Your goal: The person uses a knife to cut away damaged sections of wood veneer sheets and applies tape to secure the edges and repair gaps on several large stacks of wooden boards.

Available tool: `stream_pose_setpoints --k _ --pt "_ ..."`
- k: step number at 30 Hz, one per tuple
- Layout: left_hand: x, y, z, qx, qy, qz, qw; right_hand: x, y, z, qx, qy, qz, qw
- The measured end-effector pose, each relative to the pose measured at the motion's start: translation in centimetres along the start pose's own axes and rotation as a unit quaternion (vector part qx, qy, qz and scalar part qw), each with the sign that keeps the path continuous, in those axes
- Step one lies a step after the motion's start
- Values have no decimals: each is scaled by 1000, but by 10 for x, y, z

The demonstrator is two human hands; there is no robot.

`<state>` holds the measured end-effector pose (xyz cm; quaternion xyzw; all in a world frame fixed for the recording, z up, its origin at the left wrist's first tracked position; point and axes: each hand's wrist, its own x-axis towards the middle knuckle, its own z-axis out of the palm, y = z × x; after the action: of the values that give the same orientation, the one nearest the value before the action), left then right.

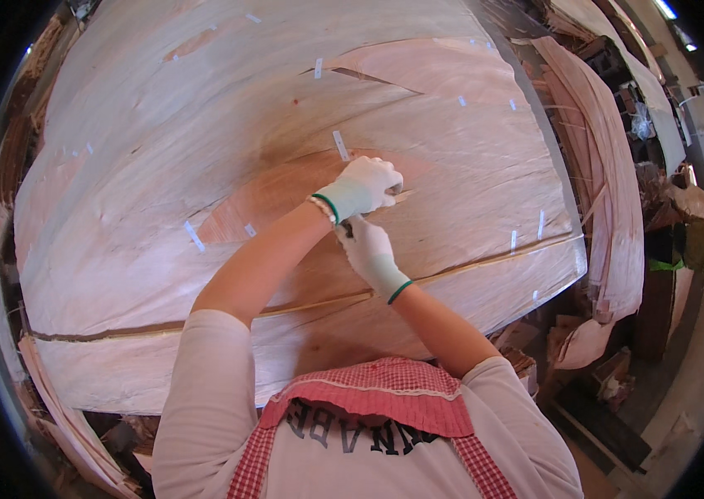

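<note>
A large pale sheet of wood veneer (152, 166) lies in front of me, with a reddish veneer patch (260, 195) near its middle. My left hand (364, 185), in a white knit glove with a green-edged cuff, is over the right part of this patch. Its fingers are curled closed, and a light sliver of wood (404, 197) shows beside them. Just below, my gloved right hand (371, 254) is closed near the left wrist. Something small and dark shows at its fingers, too hidden to name. Short white tape strips (340, 145) dot the sheet.
A long narrow gap with a light wood strip (468, 264) crosses the sheet's near part. Stacked reddish veneer pieces (597, 183) stand along the right side. Broken scraps (580, 343) lie at the lower right, and more veneer edges (61, 407) hang at the left.
</note>
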<state>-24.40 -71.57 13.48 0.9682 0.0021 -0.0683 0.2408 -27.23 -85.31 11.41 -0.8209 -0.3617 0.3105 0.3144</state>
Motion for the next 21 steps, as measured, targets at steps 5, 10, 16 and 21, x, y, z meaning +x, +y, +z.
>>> stream_pose_setpoints --k 5,10,16,21 --pt "18 3 8 -5 3 9 1000 -45 -28 -5 35 -208 -133 968" --pt "8 -7 30 50 17 69 996 -76 -32 -64 155 -340 -36 927" --pt "-15 -10 38 -76 88 72 991 -85 -12 -154 214 -223 152 939" --pt "-34 -3 48 -75 159 63 982 -78 7 -183 400 32 110 909"
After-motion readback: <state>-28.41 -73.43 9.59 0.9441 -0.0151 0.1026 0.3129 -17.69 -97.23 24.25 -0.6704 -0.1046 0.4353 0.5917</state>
